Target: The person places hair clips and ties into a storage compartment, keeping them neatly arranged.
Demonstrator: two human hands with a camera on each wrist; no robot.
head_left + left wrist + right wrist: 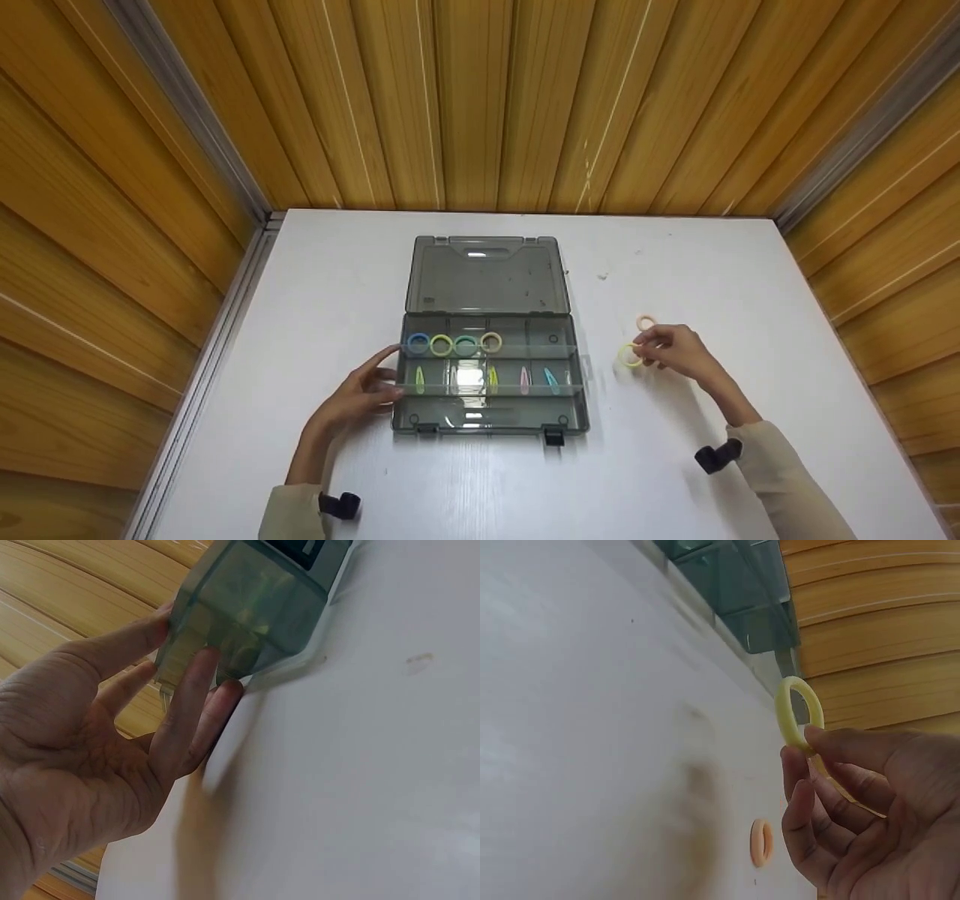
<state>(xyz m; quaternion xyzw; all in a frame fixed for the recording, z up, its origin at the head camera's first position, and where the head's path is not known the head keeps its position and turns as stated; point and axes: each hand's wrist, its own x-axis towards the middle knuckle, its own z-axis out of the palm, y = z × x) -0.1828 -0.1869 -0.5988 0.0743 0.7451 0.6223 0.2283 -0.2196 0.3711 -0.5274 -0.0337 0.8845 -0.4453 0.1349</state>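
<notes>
Right hand (675,352) pinches pale yellow hair ring (628,356) above white table (750,300). Left hand (360,394), fingers straight, steadies open grey transparent plastic organiser box (487,409). Four rings (454,344) already stowed; peach ring (645,323) remains outside.

Yellow ring (798,712); orange ring (761,842); smoky-grey box (491,409).

We see smoky translucent plastic organiser box (247,600) cut off by top edge in left wrist view; coloured clips (491,377) inside too small to identify
</notes>
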